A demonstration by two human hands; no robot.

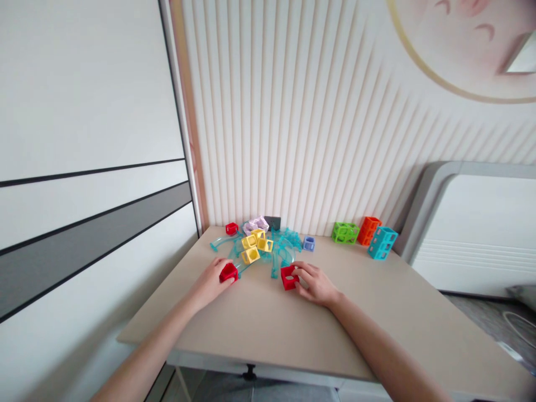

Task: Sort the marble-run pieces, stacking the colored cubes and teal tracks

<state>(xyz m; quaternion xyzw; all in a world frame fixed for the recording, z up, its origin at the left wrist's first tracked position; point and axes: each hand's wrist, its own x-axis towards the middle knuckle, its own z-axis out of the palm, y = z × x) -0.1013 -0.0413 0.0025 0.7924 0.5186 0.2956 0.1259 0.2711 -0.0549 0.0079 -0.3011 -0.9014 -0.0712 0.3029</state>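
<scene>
My left hand (215, 279) is closed round a red hollow block (229, 272) at the left of the table. A second red hollow block (288, 278) is gripped at its right side by the fingers of my right hand (316, 283). Between and beyond my hands lie several yellow hollow blocks (250, 255) on a loose pile of clear teal track pieces (275, 262). Behind them are another red block (231, 229) and some pale purple blocks (256, 224). Right of the pile sits one blue-violet block (309, 243).
Joined green blocks (345, 232), an orange-red stack (369, 230) and a blue stack (382, 243) stand at the back right of the beige table (243, 329). A dark object (273, 223) rests against the ribbed wall (285, 139). The white cabinet (84, 251) borders the left side.
</scene>
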